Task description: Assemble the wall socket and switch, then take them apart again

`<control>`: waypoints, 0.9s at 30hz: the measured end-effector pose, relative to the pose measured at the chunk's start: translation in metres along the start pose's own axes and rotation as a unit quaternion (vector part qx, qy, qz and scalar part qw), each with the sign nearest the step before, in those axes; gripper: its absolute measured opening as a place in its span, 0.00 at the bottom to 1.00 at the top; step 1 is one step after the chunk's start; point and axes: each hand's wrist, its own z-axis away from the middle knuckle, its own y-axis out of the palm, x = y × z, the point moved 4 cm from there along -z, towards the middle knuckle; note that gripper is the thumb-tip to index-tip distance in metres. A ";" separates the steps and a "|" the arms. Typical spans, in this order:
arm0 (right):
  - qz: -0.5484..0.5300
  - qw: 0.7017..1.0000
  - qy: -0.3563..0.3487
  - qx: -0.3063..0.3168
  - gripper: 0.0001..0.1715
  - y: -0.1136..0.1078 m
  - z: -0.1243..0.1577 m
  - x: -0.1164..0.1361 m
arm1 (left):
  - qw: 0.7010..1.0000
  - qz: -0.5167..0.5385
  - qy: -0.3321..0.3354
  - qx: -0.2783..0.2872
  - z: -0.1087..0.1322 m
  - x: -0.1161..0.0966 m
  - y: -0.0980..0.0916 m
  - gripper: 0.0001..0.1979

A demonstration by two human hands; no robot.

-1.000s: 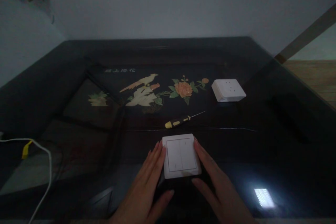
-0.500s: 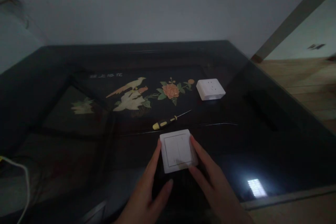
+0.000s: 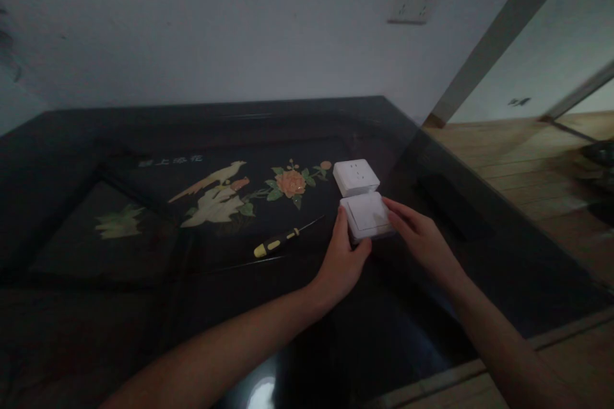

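Note:
Between my two hands is a white square light switch (image 3: 368, 213) with a wide rocker face. My left hand (image 3: 343, 262) grips its left side and near edge, the thumb along the front. On the right side, the fingers of my right hand (image 3: 417, 230) close against it. Just behind the switch sits a white power socket (image 3: 356, 176) on a box, its holes facing up; whether the two touch I cannot tell. A screwdriver (image 3: 278, 243) with a black and yellow handle lies to the left, its tip pointing towards the switch.
The glossy black table (image 3: 307, 281) carries a bird and flower picture (image 3: 290, 184). A dark oblong thing (image 3: 451, 204) lies at the right. Behind stands a pale wall with a wall socket (image 3: 411, 5). Wooden floor (image 3: 484, 153) shows at the right.
Both hands have carried the light switch away from me and to the right, up near the power socket. The view has shifted too. The screwdriver and power socket stay where they lay.

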 end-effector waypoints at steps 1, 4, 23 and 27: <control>0.002 1.000 -0.002 -0.007 0.23 -0.003 -0.006 -0.005 | 1.000 -0.001 0.003 0.004 -0.006 0.001 0.004 0.43; 0.007 1.000 -0.006 -0.024 0.23 -0.009 -0.015 -0.017 | 1.000 -0.008 0.007 0.014 -0.017 0.003 0.013 0.42; 0.015 1.000 -0.008 -0.017 0.27 -0.002 -0.015 -0.029 | 0.999 -0.028 0.010 0.028 -0.021 0.008 0.001 0.42; 0.019 1.000 -0.011 -0.021 0.28 -0.001 -0.015 -0.030 | 0.998 -0.041 0.019 0.033 -0.024 0.010 0.002 0.41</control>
